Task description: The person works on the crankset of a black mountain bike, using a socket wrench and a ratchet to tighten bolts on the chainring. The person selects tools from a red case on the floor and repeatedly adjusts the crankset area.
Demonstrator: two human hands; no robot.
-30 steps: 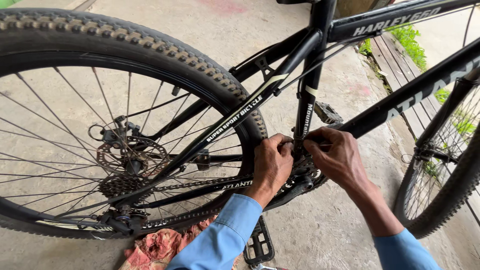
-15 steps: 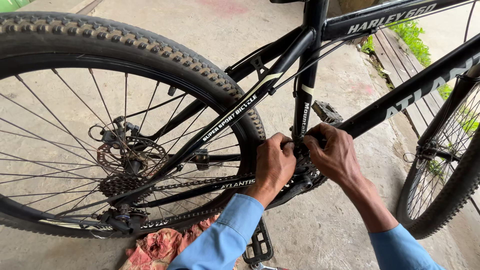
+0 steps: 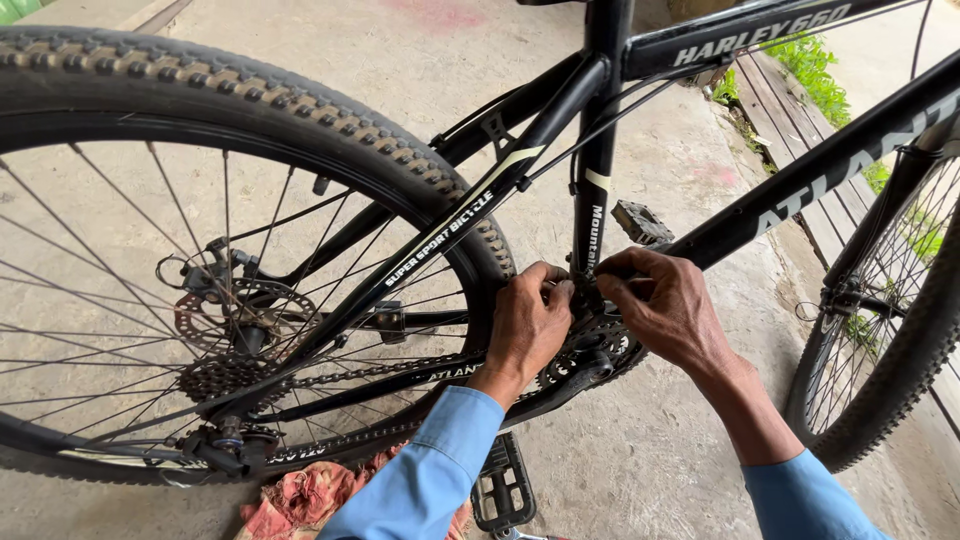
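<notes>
Two hands meet at the toothed metal chainring (image 3: 590,345) low on the black bicycle frame (image 3: 600,130): the left hand (image 3: 528,325) curls its fingers and the right hand (image 3: 665,305) pinches at the chain (image 3: 370,372), which lies on the rear sprockets (image 3: 215,378); seating it at the front looks unfinished.

The hands (image 3: 600,315) hide the crank's centre (image 3: 590,345); both wheels run off frame.

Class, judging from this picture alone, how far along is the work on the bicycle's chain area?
Done: the chain already sits on the rear sprockets. In hand: left hand and right hand pinch something at the front chainring, hidden by fingers. Left: cannot tell whether the chain is seated there.
</notes>
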